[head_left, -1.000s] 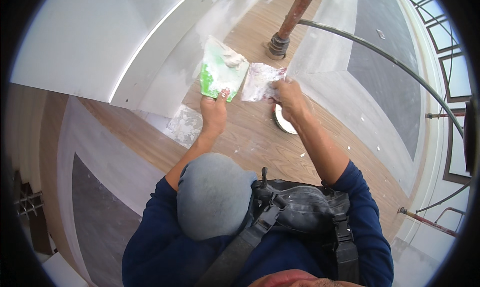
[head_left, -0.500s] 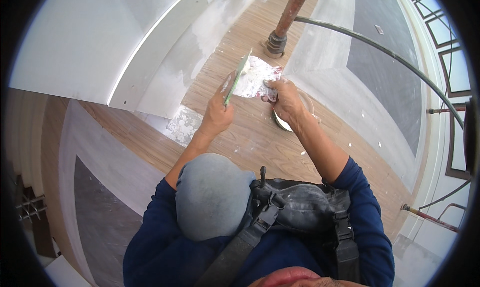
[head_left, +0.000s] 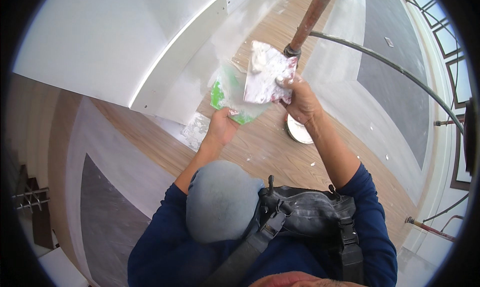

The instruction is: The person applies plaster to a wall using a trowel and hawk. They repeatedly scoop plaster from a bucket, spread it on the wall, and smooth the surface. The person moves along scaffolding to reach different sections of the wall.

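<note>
My left hand (head_left: 221, 127) grips a thin green plastic putty spreader (head_left: 218, 94) by its near edge, its face smeared with whitish putty. In my right hand (head_left: 303, 101) is a flat, squarish putty spreader (head_left: 264, 84), coated in white with reddish patches along its edges. A thick lump of putty (head_left: 258, 58) sits at its far left corner. The right-hand spreader overlaps the green one in view; whether they touch I cannot tell. Below my right wrist, on the floor, stands a round tub of white putty (head_left: 299, 132), partly hidden by the forearm.
A rusty scaffold pole (head_left: 315, 19) rises just beyond my right hand. From it a dark curved tube (head_left: 380, 53) runs right. White panels (head_left: 170, 42) border the left side, and a putty-smeared patch (head_left: 196, 132) lies beside the wood-look floor (head_left: 250, 157).
The green spreader has turned from edge-on to show its broad face. My right hand has lifted the putty-covered spreader farther away, and the tub shows more from behind the forearm.
</note>
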`<action>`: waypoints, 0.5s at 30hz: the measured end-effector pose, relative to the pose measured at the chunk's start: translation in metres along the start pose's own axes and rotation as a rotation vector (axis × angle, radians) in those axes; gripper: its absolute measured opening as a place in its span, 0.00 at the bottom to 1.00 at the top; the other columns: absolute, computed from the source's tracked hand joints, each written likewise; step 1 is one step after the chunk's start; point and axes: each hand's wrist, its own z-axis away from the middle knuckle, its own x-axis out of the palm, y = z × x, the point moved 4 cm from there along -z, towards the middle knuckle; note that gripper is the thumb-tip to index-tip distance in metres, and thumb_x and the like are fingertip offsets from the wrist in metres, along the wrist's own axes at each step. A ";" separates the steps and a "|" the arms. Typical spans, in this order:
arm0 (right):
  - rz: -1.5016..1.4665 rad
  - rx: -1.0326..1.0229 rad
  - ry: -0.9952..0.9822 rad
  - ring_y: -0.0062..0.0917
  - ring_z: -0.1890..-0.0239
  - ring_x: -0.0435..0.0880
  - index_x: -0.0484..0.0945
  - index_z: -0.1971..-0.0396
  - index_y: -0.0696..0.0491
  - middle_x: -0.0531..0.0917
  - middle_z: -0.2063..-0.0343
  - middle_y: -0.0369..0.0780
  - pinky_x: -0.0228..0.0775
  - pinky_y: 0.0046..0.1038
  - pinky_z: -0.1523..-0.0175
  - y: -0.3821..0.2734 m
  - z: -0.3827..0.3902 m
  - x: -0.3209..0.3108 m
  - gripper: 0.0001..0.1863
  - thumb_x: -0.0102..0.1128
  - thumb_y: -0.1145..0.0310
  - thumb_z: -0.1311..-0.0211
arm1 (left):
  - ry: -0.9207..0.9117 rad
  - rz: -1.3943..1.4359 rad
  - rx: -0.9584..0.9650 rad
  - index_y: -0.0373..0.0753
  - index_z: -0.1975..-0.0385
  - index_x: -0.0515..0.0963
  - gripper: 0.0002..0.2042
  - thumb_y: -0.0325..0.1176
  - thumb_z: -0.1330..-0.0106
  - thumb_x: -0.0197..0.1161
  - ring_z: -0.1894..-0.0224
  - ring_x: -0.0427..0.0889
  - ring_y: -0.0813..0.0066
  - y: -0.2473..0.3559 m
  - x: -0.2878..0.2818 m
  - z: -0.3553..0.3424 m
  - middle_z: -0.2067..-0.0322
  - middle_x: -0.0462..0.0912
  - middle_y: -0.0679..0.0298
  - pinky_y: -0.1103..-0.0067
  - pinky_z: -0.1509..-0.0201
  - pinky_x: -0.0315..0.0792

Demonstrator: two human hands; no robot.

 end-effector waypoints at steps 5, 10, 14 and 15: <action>-0.119 -0.106 0.127 0.27 0.55 0.82 0.69 0.47 0.59 0.80 0.55 0.40 0.79 0.30 0.50 -0.023 -0.048 0.024 0.18 0.56 0.76 0.38 | 0.122 0.052 -0.098 0.26 0.36 0.59 0.28 0.20 0.40 0.46 0.36 0.70 0.55 -0.014 -0.037 0.033 0.39 0.69 0.50 0.62 0.29 0.64; -0.080 -0.184 0.262 0.28 0.61 0.83 0.69 0.51 0.60 0.80 0.58 0.41 0.81 0.28 0.57 -0.007 -0.136 0.044 0.16 0.55 0.80 0.39 | 0.373 0.024 -0.089 0.26 0.41 0.66 0.24 0.20 0.40 0.49 0.41 0.76 0.56 -0.027 -0.103 0.062 0.44 0.75 0.51 0.65 0.35 0.71; 0.285 -0.330 0.420 0.25 0.72 0.81 0.76 0.64 0.62 0.81 0.65 0.43 0.73 0.27 0.67 -0.013 -0.200 0.075 0.08 0.55 0.74 0.41 | 0.397 -0.084 -0.129 0.29 0.37 0.63 0.30 0.19 0.45 0.49 0.38 0.73 0.55 -0.015 -0.151 0.067 0.41 0.73 0.51 0.61 0.33 0.69; 0.437 -0.392 0.459 0.30 0.72 0.81 0.77 0.68 0.62 0.82 0.69 0.46 0.72 0.32 0.64 -0.016 -0.213 0.081 0.07 0.56 0.73 0.40 | 0.424 -0.145 -0.138 0.29 0.38 0.64 0.29 0.18 0.45 0.49 0.39 0.74 0.55 -0.010 -0.157 0.064 0.42 0.73 0.51 0.62 0.34 0.70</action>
